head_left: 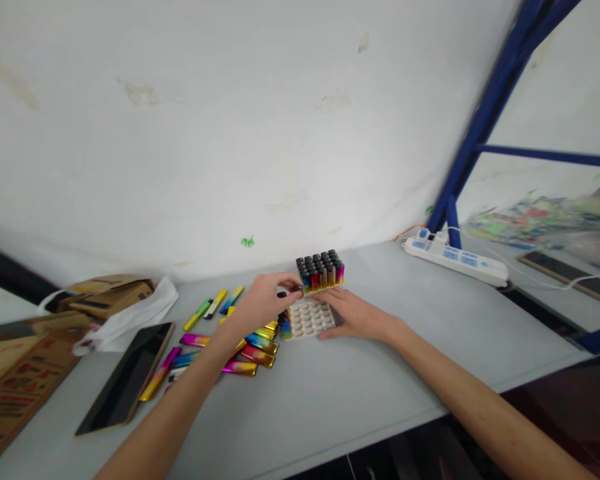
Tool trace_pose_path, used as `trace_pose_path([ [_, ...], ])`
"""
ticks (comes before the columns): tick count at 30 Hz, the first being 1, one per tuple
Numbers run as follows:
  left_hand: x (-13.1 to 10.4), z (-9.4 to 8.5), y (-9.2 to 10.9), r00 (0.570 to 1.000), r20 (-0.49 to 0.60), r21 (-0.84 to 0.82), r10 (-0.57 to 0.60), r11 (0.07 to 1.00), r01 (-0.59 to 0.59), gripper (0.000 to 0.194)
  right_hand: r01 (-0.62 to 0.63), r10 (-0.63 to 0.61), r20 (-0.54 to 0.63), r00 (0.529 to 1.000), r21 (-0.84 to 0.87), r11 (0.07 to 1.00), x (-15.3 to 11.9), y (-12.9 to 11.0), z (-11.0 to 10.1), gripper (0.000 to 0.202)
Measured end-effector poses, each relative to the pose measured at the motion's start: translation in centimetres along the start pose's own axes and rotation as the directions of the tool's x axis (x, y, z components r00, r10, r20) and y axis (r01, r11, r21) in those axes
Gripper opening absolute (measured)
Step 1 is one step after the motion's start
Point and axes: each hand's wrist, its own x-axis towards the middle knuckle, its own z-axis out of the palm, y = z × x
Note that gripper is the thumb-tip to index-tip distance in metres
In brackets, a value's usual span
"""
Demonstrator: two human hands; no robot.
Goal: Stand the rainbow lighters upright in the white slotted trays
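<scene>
A white tray (311,319) with rows of round holes lies on the table, a few black-topped lighters standing along its left side. Behind it, a block of upright lighters (323,270) with black tops and shiny rainbow bodies stands in close rows. My left hand (266,300) is over the tray's left rear corner, its thumb and fingers closed on a black-topped lighter whose body is mostly hidden. At the tray's right side rests my right hand (357,313), fingers along the rear edge and thumb at the front right, gripping it. Loose colourful lighters (260,343) lie in a pile to the left, partly behind my left forearm.
Left of the pile are a dark tablet-like device (127,377), a white plastic bag (130,327) and cardboard boxes (25,380). A white power strip (455,260) lies at the right rear beside a blue metal frame (473,130). A phone (573,275) lies beyond it.
</scene>
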Motion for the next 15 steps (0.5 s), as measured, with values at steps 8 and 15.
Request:
trace_pose_path([
  [8,0.2,-0.3,-0.9,0.997,0.067,-0.019,-0.028,0.999,0.029,0.013,0.002,-0.002,0.013,1.000,0.021,1.000,0.0,0.1,-0.1,0.082],
  [15,0.0,-1.3,0.4,0.998,0.024,0.030,-0.062,0.998,0.062,0.017,0.004,-0.004,0.013,1.000,0.014,1.000,0.1,0.1,-0.1,0.083],
])
